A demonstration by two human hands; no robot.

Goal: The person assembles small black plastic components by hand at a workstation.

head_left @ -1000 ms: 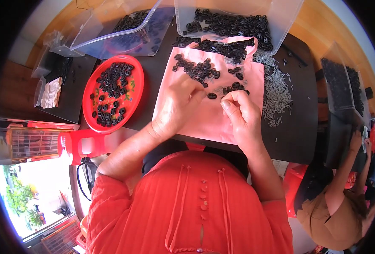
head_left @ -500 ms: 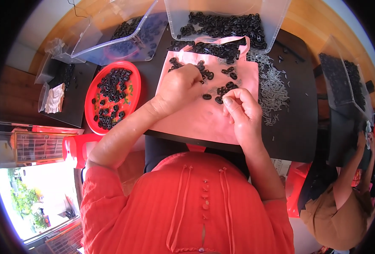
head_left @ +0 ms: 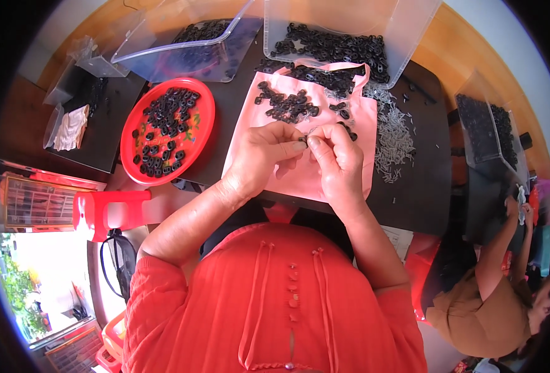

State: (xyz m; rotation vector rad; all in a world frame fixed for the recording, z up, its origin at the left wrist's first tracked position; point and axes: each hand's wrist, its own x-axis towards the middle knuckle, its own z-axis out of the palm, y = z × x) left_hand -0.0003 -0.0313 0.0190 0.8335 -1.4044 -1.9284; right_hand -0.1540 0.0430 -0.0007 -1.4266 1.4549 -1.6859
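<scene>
Over a pink cloth bag (head_left: 245, 118) lying on the dark table, my two hands meet fingertip to fingertip. My left hand (head_left: 263, 154) pinches a small black plastic piece (head_left: 303, 140) between thumb and forefinger. My right hand (head_left: 339, 163) is closed in a pinch against it; what its fingers hold is hidden. Beyond my hands, a pile of black plastic pieces (head_left: 292, 107), oval with two holes, lies on the bag. A few more pieces (head_left: 343, 114) sit farther right, partly behind my right hand.
A red oval tray (head_left: 211, 115) of black pieces is at left. Small grey pins (head_left: 394, 142) are heaped right of the bag. Clear bins (head_left: 405, 37) of black pieces stand at the back. A red stool (head_left: 109, 212) is lower left. Another person's hands (head_left: 514, 206) work at far right.
My left hand has left the black pile and come back to my right hand, with a black piece in its fingers. The view has shifted slightly.
</scene>
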